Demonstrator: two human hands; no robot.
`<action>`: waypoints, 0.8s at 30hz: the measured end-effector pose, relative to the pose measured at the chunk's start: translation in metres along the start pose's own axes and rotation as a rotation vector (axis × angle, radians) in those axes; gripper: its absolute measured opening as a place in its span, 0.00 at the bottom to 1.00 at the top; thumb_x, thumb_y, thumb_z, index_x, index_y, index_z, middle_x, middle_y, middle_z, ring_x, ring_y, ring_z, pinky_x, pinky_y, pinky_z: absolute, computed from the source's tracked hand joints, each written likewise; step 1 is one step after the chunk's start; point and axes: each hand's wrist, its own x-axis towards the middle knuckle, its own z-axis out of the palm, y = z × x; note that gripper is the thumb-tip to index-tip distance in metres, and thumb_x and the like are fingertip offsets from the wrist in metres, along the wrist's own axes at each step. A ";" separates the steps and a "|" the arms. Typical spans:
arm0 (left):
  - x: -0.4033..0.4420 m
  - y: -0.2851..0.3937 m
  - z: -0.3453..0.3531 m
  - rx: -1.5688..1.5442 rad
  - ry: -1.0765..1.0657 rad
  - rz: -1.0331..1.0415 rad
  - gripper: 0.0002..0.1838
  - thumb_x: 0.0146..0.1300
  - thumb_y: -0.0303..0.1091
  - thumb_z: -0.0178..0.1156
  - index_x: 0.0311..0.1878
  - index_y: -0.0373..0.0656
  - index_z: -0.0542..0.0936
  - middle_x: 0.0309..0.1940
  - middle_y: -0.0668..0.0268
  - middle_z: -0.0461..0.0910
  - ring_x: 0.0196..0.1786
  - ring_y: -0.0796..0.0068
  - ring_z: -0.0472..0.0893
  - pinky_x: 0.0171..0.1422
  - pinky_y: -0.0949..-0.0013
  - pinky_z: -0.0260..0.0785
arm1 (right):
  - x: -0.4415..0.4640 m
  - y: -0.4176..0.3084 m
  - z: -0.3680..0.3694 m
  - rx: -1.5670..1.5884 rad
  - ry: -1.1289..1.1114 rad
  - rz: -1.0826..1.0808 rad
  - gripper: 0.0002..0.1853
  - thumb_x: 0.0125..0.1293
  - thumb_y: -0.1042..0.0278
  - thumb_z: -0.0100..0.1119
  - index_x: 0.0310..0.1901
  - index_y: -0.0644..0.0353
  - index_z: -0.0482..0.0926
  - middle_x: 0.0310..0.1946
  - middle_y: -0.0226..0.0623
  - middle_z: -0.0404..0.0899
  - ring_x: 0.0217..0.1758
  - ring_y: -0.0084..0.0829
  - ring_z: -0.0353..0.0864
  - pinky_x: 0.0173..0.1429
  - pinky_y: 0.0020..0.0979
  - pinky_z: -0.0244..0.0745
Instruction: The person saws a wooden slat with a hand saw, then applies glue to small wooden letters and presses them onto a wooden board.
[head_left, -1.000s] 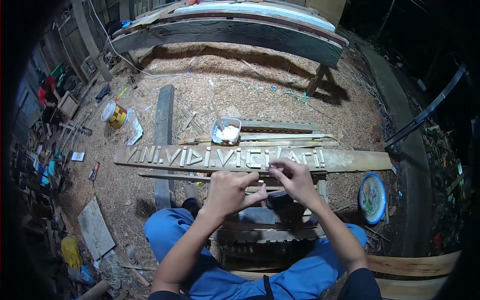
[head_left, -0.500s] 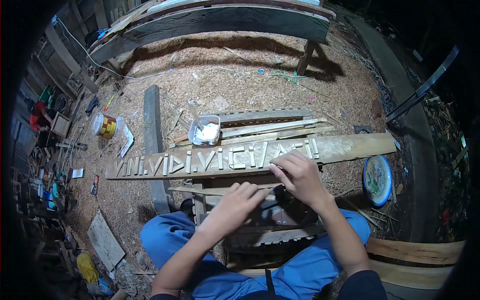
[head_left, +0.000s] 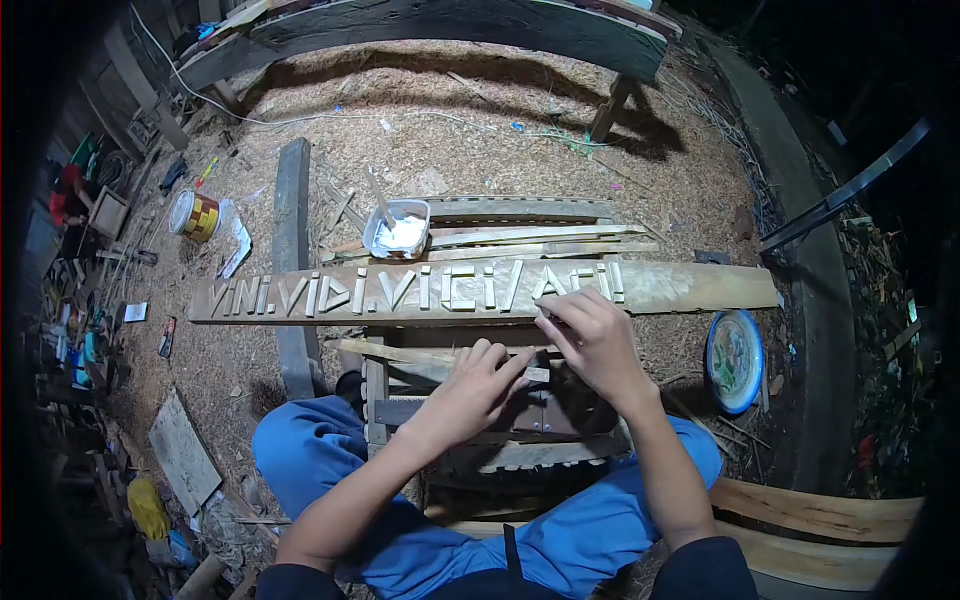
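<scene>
A long wooden board [head_left: 440, 311] lies across in front of me, with raised letters of wood strips [head_left: 375, 290] reading roughly "VINI.VIDI.VICI/ACI!!". My right hand [head_left: 592, 335] is at the board's near edge below the last letters, thumb and fingers pinched on what looks like a small pale piece of wood. My left hand [head_left: 474, 386] is closed lower down, over the dark stand, its fingertips beside a short pale wood block [head_left: 537, 374]; what it grips is mostly hidden. Behind the board stands a plastic tub [head_left: 402, 236] of white paste with a stick in it.
Wooden strips [head_left: 540, 236] lie behind the board. To the right is a blue-rimmed round tray [head_left: 735, 362]; at left, a paint can [head_left: 195, 216]. A big bench [head_left: 430, 48] spans the back. Another person [head_left: 68, 198] works far left.
The view has shifted, so the board appears higher and further left. My left hand's fingertips now show a pale block beside them. My right hand stays near the last letters, still pinched.
</scene>
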 end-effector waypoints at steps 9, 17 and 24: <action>0.010 0.003 0.005 -0.194 0.137 0.109 0.23 0.69 0.30 0.70 0.64 0.36 0.78 0.57 0.51 0.78 0.61 0.48 0.78 0.68 0.53 0.73 | 0.007 -0.003 0.010 0.016 -0.005 0.001 0.11 0.66 0.70 0.72 0.48 0.61 0.88 0.39 0.41 0.87 0.43 0.43 0.85 0.51 0.42 0.80; 0.011 -0.023 -0.035 0.063 0.311 -0.003 0.27 0.64 0.33 0.74 0.66 0.43 0.81 0.56 0.57 0.84 0.60 0.52 0.81 0.67 0.55 0.72 | 0.008 -0.001 0.020 0.030 0.014 -0.038 0.10 0.66 0.69 0.71 0.47 0.59 0.86 0.39 0.38 0.87 0.45 0.42 0.84 0.52 0.42 0.77; 0.010 -0.025 -0.046 -0.030 0.267 0.078 0.32 0.59 0.24 0.70 0.69 0.42 0.80 0.54 0.57 0.85 0.58 0.57 0.83 0.68 0.55 0.71 | 0.014 -0.004 0.032 0.079 0.039 -0.202 0.14 0.57 0.71 0.76 0.44 0.58 0.86 0.33 0.35 0.84 0.41 0.38 0.84 0.46 0.40 0.75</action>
